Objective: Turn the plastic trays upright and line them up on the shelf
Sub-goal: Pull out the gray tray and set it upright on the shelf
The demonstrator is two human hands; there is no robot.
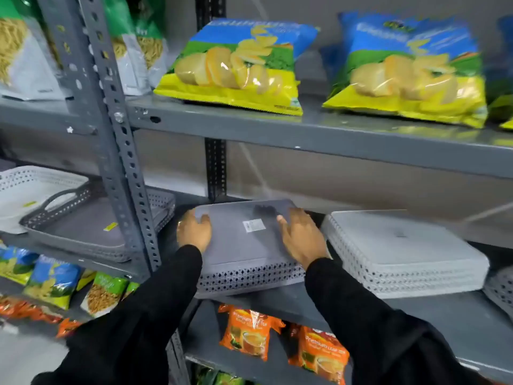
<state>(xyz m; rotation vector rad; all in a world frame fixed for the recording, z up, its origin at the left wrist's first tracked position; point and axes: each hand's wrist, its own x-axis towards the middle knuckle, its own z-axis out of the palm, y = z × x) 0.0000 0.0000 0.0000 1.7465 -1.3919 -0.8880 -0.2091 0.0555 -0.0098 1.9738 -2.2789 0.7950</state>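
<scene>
A stack of dark grey plastic trays [244, 245] lies upside down on the middle shelf [433, 326], a white label on its flat bottom. My left hand [194, 232] grips its left side and my right hand [301, 236] grips its right side. To the right sits a stack of white trays [399, 251], also upside down. Left of the upright post, a dark grey tray [83, 229] and a white tray [30, 190] stand right way up.
The slotted grey post [122, 151] stands just left of my left hand. Chip bags [238, 68] lie on the shelf above. Orange tea packets [247, 332] fill the shelf below. Another perforated tray [501, 293] shows at the right edge.
</scene>
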